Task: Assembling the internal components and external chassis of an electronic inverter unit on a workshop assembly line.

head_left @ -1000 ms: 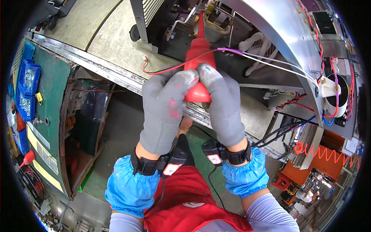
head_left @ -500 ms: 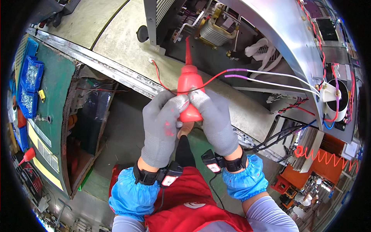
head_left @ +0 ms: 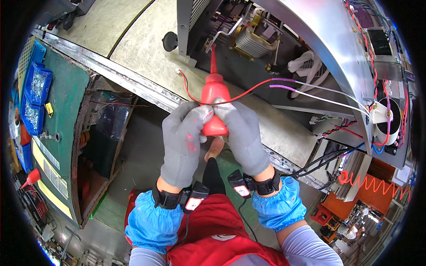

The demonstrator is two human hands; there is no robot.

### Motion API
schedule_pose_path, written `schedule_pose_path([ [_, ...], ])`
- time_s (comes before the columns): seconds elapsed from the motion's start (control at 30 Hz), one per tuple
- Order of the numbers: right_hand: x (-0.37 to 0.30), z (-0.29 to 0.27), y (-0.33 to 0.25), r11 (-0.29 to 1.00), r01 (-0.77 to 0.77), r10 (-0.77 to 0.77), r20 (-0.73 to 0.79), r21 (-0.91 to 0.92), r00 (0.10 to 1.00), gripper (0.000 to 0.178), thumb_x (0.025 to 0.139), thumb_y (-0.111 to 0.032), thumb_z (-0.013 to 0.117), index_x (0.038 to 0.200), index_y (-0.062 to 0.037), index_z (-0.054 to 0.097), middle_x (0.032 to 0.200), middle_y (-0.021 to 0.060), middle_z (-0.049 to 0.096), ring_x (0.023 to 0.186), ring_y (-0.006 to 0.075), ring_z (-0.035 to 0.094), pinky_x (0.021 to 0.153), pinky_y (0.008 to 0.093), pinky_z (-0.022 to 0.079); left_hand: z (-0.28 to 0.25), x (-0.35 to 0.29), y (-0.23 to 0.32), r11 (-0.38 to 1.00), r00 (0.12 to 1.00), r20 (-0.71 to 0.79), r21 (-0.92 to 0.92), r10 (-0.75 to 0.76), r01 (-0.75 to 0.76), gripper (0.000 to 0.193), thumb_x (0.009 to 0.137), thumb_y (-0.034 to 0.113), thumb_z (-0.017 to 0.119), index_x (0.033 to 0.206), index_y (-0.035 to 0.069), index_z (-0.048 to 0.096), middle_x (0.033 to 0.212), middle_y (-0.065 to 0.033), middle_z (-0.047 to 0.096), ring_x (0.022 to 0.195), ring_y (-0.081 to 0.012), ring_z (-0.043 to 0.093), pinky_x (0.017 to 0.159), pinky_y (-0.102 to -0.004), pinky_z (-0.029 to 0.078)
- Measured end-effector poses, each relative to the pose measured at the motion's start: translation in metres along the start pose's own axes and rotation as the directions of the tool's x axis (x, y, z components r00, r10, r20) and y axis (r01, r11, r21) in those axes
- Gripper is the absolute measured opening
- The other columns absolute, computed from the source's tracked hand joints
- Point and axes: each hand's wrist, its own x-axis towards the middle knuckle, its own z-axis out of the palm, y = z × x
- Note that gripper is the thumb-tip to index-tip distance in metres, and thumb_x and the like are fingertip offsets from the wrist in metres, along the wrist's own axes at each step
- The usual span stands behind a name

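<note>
A red squeeze bottle (head_left: 214,91) with a long tapered nozzle stands between my two gloved hands, its nozzle pointing away from me. My left hand (head_left: 184,133) is closed against its left side, thumb on the bottle. From the right, my right hand (head_left: 244,133) closes on it, thumb tip near the bottle's middle. A thin red wire (head_left: 248,92) with a dark one beside it crosses the bottle's front at my thumbs. On the left it ends in a small white connector (head_left: 179,71); on the right it meets purple-sleeved white wires (head_left: 310,92). My other fingers are partly hidden.
Ahead is an open metal cabinet (head_left: 306,26) with a ribbed coil unit (head_left: 255,42) and wiring. A pale bench (head_left: 146,57) runs across, with a metal edge. At left, a green bench (head_left: 62,102) carries blue bins (head_left: 37,84) of small hardware. An orange coiled hose (head_left: 372,184) hangs at right.
The bottle and both hands have shifted slightly left against the cabinet, which now sits a little farther right in view. The red wire has moved with them. Both hands keep their hold.
</note>
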Motion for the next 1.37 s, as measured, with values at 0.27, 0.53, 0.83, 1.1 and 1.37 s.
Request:
schedule_pose_path([
  [0.27,-0.006,-0.008,0.000,0.996,-0.042,0.047,0.059,-0.080,0.997,0.039,0.094,-0.032,0.056,0.079,0.0042,0.059,0.066,0.0063,0.053,0.064,0.0115,0.047,0.058,0.0325,0.040,-0.006,-0.011,-0.005,0.964,0.973,0.054,-0.137,-0.222,0.228,0.031,0.087,0.031,0.059,0.090,0.000,0.065,0.069,-0.0001,0.054,0.058,-0.0071,0.047,0.051,-0.0228,0.036],
  [0.53,-0.109,-0.051,0.000,0.841,-0.532,0.449,0.421,0.098,0.788,0.035,0.097,-0.031,0.056,0.117,-0.0015,0.057,0.099,0.0033,0.062,0.086,0.0111,0.057,0.077,0.0283,0.048,-0.023,-0.097,-0.021,0.945,0.850,0.432,0.012,-0.300,0.327,0.027,0.092,0.012,0.056,0.113,-0.004,0.061,0.092,-0.0014,0.060,0.079,-0.0082,0.054,0.067,-0.0227,0.046],
  [0.83,-0.280,-0.149,-0.001,0.744,-0.494,0.590,-0.097,0.450,0.801,0.044,0.089,-0.028,0.065,0.122,-0.0015,0.054,0.103,0.0052,0.062,0.094,0.0134,0.058,0.084,0.0291,0.049,0.012,-0.151,-0.028,0.830,0.423,0.716,0.447,-0.556,0.334,0.033,0.089,0.011,0.059,0.116,-0.008,0.060,0.100,-0.0079,0.065,0.086,-0.0115,0.059,0.076,-0.0255,0.047],
  [1.1,-0.262,-0.363,0.050,0.628,-0.777,0.484,-0.754,-0.056,0.445,0.059,0.082,-0.049,0.064,0.113,0.0007,0.057,0.101,0.0181,0.065,0.086,0.0291,0.065,0.072,0.0445,0.051,0.033,-0.125,-0.009,0.836,0.708,0.573,0.547,-0.413,0.044,0.032,0.089,0.013,0.059,0.113,-0.008,0.062,0.085,-0.0066,0.064,0.071,-0.0111,0.059,0.065,-0.0243,0.049],
  [1.37,-0.151,-0.468,0.079,0.490,-0.733,0.303,-0.696,-0.473,0.651,0.051,0.085,-0.041,0.062,0.121,-0.0049,0.062,0.115,0.0213,0.065,0.105,0.0373,0.063,0.093,0.0436,0.048,0.017,-0.089,0.055,0.924,0.940,0.192,0.317,-0.283,0.213,0.034,0.091,0.018,0.060,0.118,-0.003,0.060,0.092,-0.0056,0.064,0.076,-0.0126,0.062,0.066,-0.0251,0.051],
])
